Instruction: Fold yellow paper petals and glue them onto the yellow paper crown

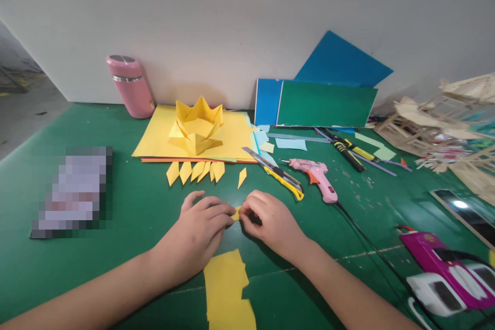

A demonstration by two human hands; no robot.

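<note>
Between my two hands is a small piece of yellow paper, mostly covered by fingertips. My left hand pinches its left end, and my right hand grips the right end between thumb and fingers. Just beyond them lies a single yellow paper diamond, with a row of several more diamonds to its left. A larger cut yellow sheet with a notched edge rests near my left wrist. Behind the row, a folded yellow paper crown shape sits on a stack of coloured paper.
A yellow utility knife and a pink glue gun with a black cord lie right of centre. Pliers, paper scraps and a stick model are farther right. A pink flask stands back left; a magenta power bank lies front right.
</note>
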